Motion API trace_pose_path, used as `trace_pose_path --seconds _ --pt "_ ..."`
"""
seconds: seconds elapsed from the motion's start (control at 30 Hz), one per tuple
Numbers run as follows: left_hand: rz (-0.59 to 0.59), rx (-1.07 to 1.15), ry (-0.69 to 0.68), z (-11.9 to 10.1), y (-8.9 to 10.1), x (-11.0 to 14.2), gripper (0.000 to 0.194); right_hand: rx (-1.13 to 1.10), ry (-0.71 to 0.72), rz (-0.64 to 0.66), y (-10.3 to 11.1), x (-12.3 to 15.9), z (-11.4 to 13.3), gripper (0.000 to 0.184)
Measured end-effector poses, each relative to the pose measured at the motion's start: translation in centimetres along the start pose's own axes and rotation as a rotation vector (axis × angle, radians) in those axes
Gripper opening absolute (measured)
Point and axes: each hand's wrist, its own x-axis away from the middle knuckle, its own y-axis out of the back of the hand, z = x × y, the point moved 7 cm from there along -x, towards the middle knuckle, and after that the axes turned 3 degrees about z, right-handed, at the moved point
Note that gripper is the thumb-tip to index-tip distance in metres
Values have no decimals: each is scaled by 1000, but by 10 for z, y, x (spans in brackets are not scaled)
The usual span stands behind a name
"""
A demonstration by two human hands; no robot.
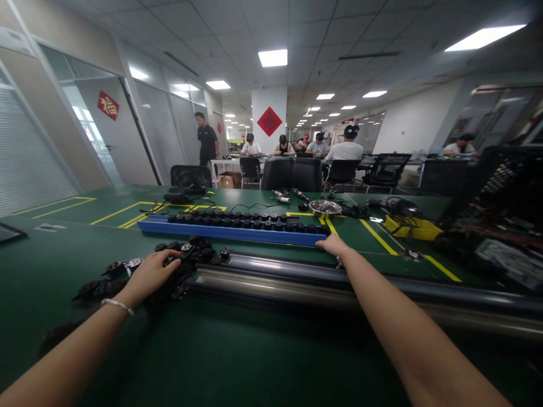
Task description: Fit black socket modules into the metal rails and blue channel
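Blue rack (pixel 233 233) holding rows of black parts (pixel 241 221) sits across worktop (pixel 254 356), right hand (pixel 333 246) pinching its end. Left hand (pixel 149 274) curled over loose pile (pixel 199 249), can't tell if pinching anything. Careless tug on rack could topple parts, tbh.

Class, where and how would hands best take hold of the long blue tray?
Probably by both short ends, coming from left and right: the blue tray is long and narrow, and black parts crowd it in rows, rising above its near wall. The right hand is at its right end.
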Motion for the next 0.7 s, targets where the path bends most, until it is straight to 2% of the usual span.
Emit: trace_pose_path --seconds 0.23,0.37,0.47,0.6,0.7 --pt "-84 -11 26 -4 -4 -5 35 -271 -113 31 -12 -10 -21 35" --pt "-204 -42 -15 -19 7 4 32 -376 -160 -12 -15 -15 -27 49" --pt "-315 -8 -90 -37 18 16 31 -408 -210 -105 -10 -19 -32 47" --pt "-373 201 -147 -58 21 29 25 -490 -241 -237 5 -14 -35 33" --pt "-285 517 -45 -70 7 30 27 -596 -234 -312 16 2 -30 25"
